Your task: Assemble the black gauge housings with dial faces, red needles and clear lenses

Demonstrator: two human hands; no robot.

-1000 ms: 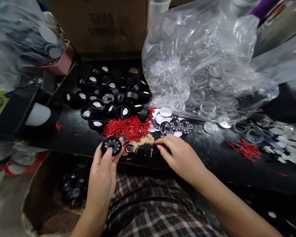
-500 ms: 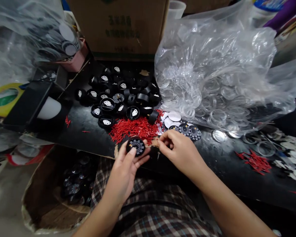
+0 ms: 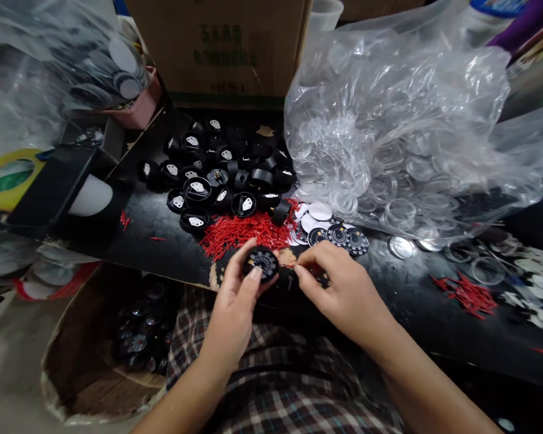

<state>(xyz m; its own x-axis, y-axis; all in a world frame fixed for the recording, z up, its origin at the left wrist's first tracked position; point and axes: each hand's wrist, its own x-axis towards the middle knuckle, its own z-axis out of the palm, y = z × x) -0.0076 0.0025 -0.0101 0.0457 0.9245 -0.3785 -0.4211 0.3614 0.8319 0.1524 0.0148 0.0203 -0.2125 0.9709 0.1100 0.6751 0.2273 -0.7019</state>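
Note:
My left hand grips a round black gauge by its rim, its printed dial facing up and my thumb over the dial's lower edge. Just to its right, my right hand is closed in a pinch; whatever the fingertips hold is too small to make out. Beyond my hands lies a heap of red pointers. Several loose dial discs, black-printed and white, overlap beside that heap. Farther back sit several black gauge housings, many showing a white piece inside.
A clear plastic bag of transparent round covers fills the right back. More red pointers and white pieces lie at right. A cardboard box stands behind. Low on the left, an open carton holds dark round gauges.
My left hand has shifted right with the gauge, tilting it and bringing it nearer my right hand. My right hand stays pinched and has moved slightly right.

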